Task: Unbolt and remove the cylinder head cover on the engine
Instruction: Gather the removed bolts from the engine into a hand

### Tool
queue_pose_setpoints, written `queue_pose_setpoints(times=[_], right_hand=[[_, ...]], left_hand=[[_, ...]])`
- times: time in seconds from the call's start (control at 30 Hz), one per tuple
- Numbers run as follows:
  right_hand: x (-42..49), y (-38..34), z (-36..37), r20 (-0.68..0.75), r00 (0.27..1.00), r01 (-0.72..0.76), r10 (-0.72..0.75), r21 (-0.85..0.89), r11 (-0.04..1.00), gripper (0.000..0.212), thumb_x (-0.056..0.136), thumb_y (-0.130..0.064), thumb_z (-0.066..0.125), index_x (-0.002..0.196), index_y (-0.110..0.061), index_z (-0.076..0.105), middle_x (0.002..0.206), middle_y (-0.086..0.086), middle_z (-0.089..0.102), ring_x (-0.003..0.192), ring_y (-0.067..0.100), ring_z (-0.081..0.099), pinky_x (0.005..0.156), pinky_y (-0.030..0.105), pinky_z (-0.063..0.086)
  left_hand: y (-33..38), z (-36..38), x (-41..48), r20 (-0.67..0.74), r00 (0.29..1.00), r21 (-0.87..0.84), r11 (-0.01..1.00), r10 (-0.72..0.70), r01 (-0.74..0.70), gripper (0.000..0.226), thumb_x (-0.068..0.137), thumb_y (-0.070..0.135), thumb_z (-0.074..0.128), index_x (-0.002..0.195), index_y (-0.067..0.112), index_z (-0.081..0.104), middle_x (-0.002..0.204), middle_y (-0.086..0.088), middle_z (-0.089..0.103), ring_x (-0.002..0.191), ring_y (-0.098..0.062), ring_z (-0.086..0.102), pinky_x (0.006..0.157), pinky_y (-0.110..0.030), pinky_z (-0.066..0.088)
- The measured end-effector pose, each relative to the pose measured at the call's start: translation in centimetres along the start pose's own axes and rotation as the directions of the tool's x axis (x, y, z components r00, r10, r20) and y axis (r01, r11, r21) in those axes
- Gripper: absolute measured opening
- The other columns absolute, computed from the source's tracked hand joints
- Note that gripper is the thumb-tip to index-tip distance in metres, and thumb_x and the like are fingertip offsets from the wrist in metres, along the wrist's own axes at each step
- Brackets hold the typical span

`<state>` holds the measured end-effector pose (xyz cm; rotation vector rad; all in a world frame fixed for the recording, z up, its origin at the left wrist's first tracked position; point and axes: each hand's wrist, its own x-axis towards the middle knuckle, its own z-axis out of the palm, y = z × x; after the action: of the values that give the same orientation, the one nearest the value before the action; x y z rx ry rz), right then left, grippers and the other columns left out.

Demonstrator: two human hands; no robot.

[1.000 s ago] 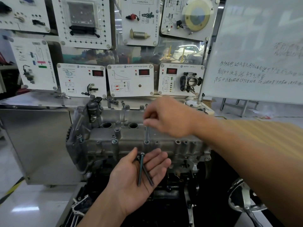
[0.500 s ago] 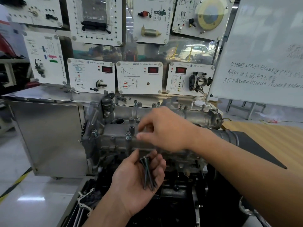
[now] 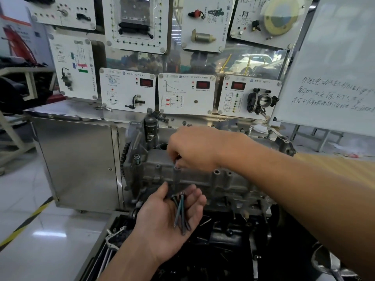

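Right hand (image 3: 194,151): reaches in from the right over the cylinder head cover (image 3: 160,161), knuckles up. Thumb and fingertips are bunched downward just above a bolt boss (image 3: 177,169); whether they pinch a bolt cannot be told.
Left hand (image 3: 162,218): palm up below the cover's front edge, fingers relaxed, cradling long bolts (image 3: 182,211).
Cylinder head cover: seated atop the engine (image 3: 233,195), before a steel cabinet (image 3: 81,159).

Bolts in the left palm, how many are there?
3 bolts bunched in the left hand: heads together near the fingers, tips fanning left, middle and right toward the wrist. Another could hide underneath.
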<state>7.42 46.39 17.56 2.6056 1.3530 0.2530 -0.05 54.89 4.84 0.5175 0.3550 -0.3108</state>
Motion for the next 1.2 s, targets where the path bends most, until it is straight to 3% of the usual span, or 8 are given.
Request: queue_pose_setpoints(times=[0.1,0.2,0.33,0.47,0.7,0.97,1.07,1.2], right_hand=[[-0.2,1.0,-2.5,-0.040,0.999,0.023,-0.021,0.059,0.998,0.014,0.095,-0.024,0.063,0.093,-0.013,0.072,0.087,-0.005,0.069,0.080,0.013,0.064,0.080,0.035,0.053],[-1.2,1.0,-4.7,-0.029,0.996,0.086,-0.081,0.288,0.954,0.019,0.094,-0.029,0.065,0.088,-0.014,0.073,0.075,-0.007,0.069,0.066,0.005,0.061,0.064,0.021,0.048],[-1.1,-1.4,-1.9,0.212,0.958,0.141,-0.191,0.232,0.962,0.021,0.095,-0.032,0.062,0.091,-0.017,0.076,0.078,-0.005,0.072,0.071,0.009,0.065,0.070,0.032,0.055],[-0.1,-2.1,1.2,0.270,0.950,0.102,-0.156,0.203,0.974,0.026,0.096,-0.035,0.060,0.092,-0.015,0.076,0.081,0.001,0.074,0.074,0.017,0.068,0.073,0.038,0.057],[2.8,-1.7,-0.9,-0.167,0.985,0.027,0.033,0.349,0.937,0.026,0.087,-0.038,0.071,0.079,-0.013,0.074,0.070,-0.001,0.070,0.063,0.012,0.063,0.067,0.032,0.055],[5.7,-3.3,2.6,-0.164,0.971,-0.106,0.176,0.366,0.924,0.042,0.082,-0.031,0.076,0.050,-0.016,0.052,0.054,-0.002,0.049,0.049,0.018,0.049,0.057,0.038,0.053],[5.4,-3.3,3.3,-0.198,0.961,-0.104,0.196,0.396,0.912,0.041,0.086,-0.033,0.071,0.054,-0.021,0.049,0.063,-0.004,0.047,0.059,0.020,0.051,0.068,0.042,0.057],[4.7,-3.6,1.3,-0.361,0.909,-0.042,0.209,0.418,0.907,0.027,0.094,-0.031,0.063,0.077,-0.013,0.072,0.073,-0.001,0.068,0.062,0.013,0.063,0.067,0.035,0.059]], left_hand=[[0.1,-0.1,0.2,0.018,1.000,0.024,1.000,0.000,0.000,0.070,0.102,0.056,0.036,0.104,-0.006,0.069,0.088,-0.019,0.074,0.069,-0.032,0.074,0.050,-0.035,0.060],[0.1,-0.1,0.4,0.033,0.999,0.021,1.000,0.006,-0.006,0.068,0.101,0.054,0.039,0.102,-0.006,0.070,0.092,-0.020,0.074,0.073,-0.034,0.075,0.053,-0.038,0.061],[0.2,-0.1,0.5,0.103,0.994,0.033,0.999,0.025,-0.029,0.052,0.089,0.042,0.054,0.086,-0.005,0.076,0.090,-0.018,0.074,0.077,-0.033,0.075,0.057,-0.038,0.062],[0.2,-0.7,0.3,0.114,0.993,0.029,0.998,0.043,-0.047,0.055,0.098,0.041,0.042,0.090,0.000,0.078,0.086,-0.016,0.073,0.073,-0.030,0.075,0.054,-0.034,0.061],[1.0,-1.7,0.1,0.059,0.997,-0.028,0.998,0.056,-0.055,0.075,0.100,0.058,0.036,0.090,-0.003,0.078,0.085,-0.017,0.073,0.066,-0.029,0.073,0.049,-0.032,0.059],[1.8,-2.4,0.3,0.034,0.998,-0.005,0.998,0.055,-0.055,0.075,0.100,0.057,0.035,0.094,-0.005,0.077,0.094,-0.019,0.075,0.072,-0.031,0.075,0.054,-0.034,0.061],[1.9,-2.7,0.3,0.008,0.998,-0.002,0.998,0.057,-0.057,0.075,0.101,0.056,0.035,0.093,-0.005,0.077,0.093,-0.019,0.075,0.071,-0.031,0.075,0.052,-0.034,0.061],[2.0,-2.7,0.7,0.007,0.999,-0.014,0.999,0.047,-0.047,0.076,0.101,0.057,0.034,0.091,-0.005,0.078,0.093,-0.018,0.075,0.071,-0.030,0.075,0.053,-0.034,0.061]])
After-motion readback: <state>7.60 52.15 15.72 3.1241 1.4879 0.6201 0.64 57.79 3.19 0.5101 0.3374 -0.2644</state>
